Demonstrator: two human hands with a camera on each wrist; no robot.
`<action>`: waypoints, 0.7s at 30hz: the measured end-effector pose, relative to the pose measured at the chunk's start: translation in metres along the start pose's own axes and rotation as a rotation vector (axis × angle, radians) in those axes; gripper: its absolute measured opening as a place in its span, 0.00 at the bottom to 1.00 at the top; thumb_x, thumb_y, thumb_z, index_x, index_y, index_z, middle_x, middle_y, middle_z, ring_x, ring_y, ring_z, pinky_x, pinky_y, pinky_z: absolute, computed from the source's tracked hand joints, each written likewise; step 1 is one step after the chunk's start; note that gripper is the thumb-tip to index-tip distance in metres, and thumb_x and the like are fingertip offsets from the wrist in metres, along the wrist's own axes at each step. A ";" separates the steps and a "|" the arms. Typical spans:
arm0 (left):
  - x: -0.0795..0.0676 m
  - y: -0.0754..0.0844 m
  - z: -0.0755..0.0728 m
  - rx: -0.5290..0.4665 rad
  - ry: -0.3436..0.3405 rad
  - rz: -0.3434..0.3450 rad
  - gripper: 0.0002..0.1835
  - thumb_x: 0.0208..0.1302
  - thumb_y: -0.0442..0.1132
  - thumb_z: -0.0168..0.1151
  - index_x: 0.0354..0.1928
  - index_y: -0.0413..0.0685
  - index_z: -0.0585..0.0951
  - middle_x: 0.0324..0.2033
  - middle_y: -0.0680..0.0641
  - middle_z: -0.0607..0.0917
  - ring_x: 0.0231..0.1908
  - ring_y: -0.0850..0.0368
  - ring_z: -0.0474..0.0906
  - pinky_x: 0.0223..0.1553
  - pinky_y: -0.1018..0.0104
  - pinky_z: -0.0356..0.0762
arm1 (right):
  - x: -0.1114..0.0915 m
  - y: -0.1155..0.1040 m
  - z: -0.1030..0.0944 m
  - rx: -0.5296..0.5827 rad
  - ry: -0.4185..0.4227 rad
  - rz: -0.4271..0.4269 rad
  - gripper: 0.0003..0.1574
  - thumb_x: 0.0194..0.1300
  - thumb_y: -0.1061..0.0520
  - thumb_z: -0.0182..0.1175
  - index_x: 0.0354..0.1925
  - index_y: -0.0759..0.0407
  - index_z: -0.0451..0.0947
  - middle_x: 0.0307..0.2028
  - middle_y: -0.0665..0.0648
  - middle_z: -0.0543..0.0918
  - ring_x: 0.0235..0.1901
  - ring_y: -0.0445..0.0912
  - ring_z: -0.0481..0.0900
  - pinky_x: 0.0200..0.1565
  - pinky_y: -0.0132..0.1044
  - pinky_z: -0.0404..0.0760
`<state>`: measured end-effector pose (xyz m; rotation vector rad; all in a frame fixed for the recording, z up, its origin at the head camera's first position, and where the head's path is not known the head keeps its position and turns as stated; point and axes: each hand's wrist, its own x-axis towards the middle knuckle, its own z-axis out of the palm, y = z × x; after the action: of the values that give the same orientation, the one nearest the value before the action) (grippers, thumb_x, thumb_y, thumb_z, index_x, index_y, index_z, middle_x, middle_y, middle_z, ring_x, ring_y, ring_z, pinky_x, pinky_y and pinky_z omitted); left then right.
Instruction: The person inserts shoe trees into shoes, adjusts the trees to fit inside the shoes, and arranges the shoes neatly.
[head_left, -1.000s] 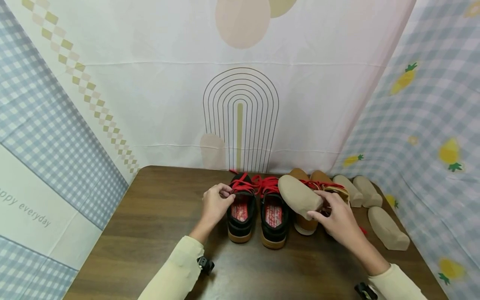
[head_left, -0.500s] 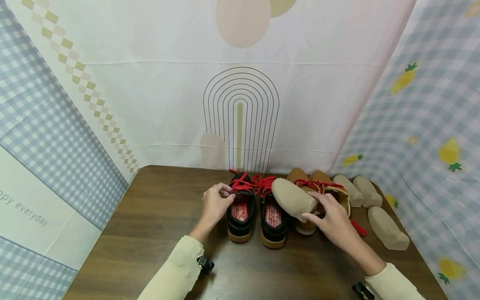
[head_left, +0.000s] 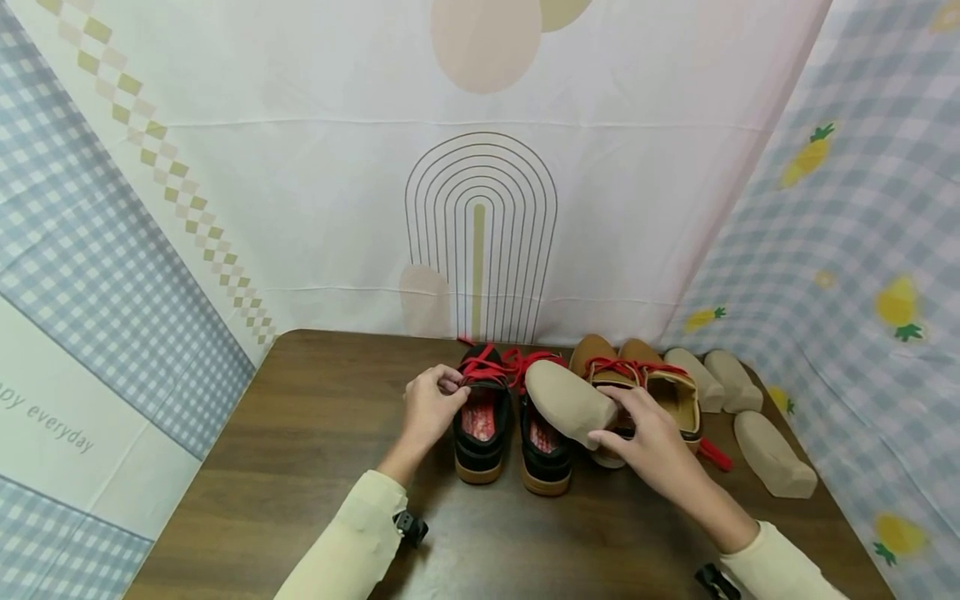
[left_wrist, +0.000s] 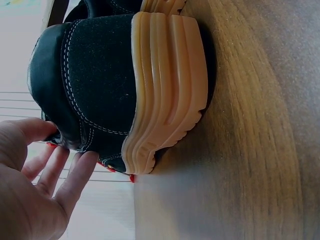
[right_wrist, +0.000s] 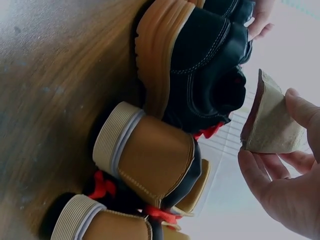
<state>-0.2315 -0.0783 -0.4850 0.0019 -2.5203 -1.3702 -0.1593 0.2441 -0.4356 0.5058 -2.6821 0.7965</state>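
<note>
Two black shoes with red laces and gum soles stand side by side: a left one [head_left: 480, 458] and a right one [head_left: 546, 475]. My left hand [head_left: 433, 408] pinches the upper edge of the left shoe near its laces, thumb and fingers on either side of the opening in the left wrist view. A beige shoe insert [head_left: 564, 400], rounded at one end, is gripped at its blunt end by my right hand [head_left: 651, 437]. It is tilted above the right black shoe, hiding part of its opening, and hangs apart from the shoes in the right wrist view.
Close on the right stand two tan shoes [right_wrist: 155, 157] with red laces. Several more beige inserts [head_left: 774, 457] lie on the wooden table [head_left: 315, 433] along its right side. A red lace end [head_left: 715, 455] trails beside the tan shoes. Fabric hangs behind the table.
My right hand has moved left and slightly down with the insert, from over the tan shoe to over the right black shoe. My left hand has stayed in place.
</note>
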 end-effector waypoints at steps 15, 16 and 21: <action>-0.001 0.002 0.001 -0.003 -0.010 0.002 0.06 0.55 0.37 0.77 0.34 0.49 0.87 0.27 0.50 0.87 0.30 0.57 0.83 0.39 0.58 0.80 | -0.001 -0.013 0.008 0.040 0.005 -0.006 0.41 0.50 0.52 0.82 0.62 0.53 0.79 0.44 0.51 0.80 0.36 0.43 0.79 0.37 0.38 0.82; -0.001 0.002 0.001 -0.005 -0.011 -0.004 0.06 0.56 0.37 0.77 0.34 0.49 0.87 0.27 0.50 0.87 0.30 0.57 0.83 0.39 0.58 0.80 | 0.000 -0.014 0.009 0.043 0.004 -0.004 0.41 0.50 0.52 0.82 0.62 0.53 0.79 0.44 0.50 0.80 0.36 0.43 0.78 0.36 0.37 0.81; -0.001 0.001 0.000 -0.006 -0.007 -0.006 0.06 0.56 0.38 0.76 0.35 0.50 0.87 0.28 0.50 0.87 0.30 0.57 0.83 0.39 0.58 0.80 | 0.000 -0.018 0.011 0.060 -0.003 0.002 0.41 0.50 0.52 0.82 0.62 0.52 0.79 0.43 0.49 0.80 0.36 0.42 0.78 0.36 0.35 0.80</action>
<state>-0.2308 -0.0779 -0.4845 0.0033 -2.5234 -1.3822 -0.1537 0.2240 -0.4359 0.5187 -2.6683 0.8795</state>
